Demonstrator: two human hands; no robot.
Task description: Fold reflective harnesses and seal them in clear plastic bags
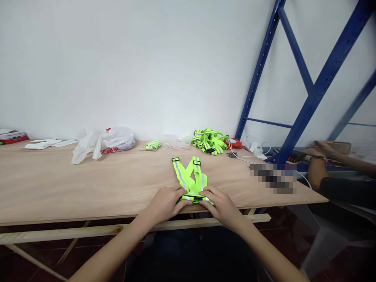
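A neon-yellow reflective vest (188,175) made of straps with grey stripes lies at the front edge of the wooden table. Its two upper straps, with black buckles, stretch away from me in a crossed shape. The near end is folded or bunched into a flat band with a black part at its middle. My left hand (168,201) pinches the left end of that band between thumb and fingers. At the right end, my right hand (220,203) grips it in the same way. The fingers cover parts of the band.
More reflective straps (210,141) lie piled near the wall, beside a folded neon bundle (152,145) and clear plastic bags (176,141). White plastic bags (117,139) sit further left. A blue metal rack (311,94) rises at right, where another person's arm (319,170) shows.
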